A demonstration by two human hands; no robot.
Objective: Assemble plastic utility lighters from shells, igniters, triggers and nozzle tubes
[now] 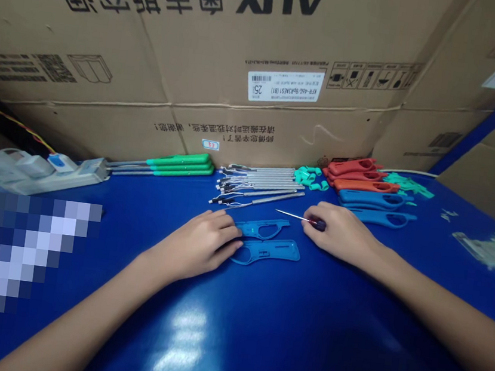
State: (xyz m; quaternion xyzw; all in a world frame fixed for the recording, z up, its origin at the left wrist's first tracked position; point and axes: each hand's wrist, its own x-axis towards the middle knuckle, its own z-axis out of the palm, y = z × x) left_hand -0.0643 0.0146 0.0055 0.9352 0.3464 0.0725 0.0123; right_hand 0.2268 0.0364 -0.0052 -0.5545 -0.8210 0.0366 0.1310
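Two blue plastic handle halves lie side by side on the blue tabletop, inner faces up: an upper half [264,229] and a lower half [273,249], each with an oval loop. My left hand [204,243] is closed over their left ends, fingers curled at the upper one and thumb at the lower one; those ends are partly hidden. To the right, my right hand [341,230] is closed around a small screwdriver [315,223] with a dark handle. Its thin metal shaft points left, above the tabletop and apart from the blue halves.
Behind my hands lie several metal rods with wires [270,179], teal plastic pieces [309,177], red and orange handles [352,171] and blue handles [376,200]. Green-handled tools [182,165] and a power strip [68,175] are at left. A large cardboard box [198,71] stands behind.
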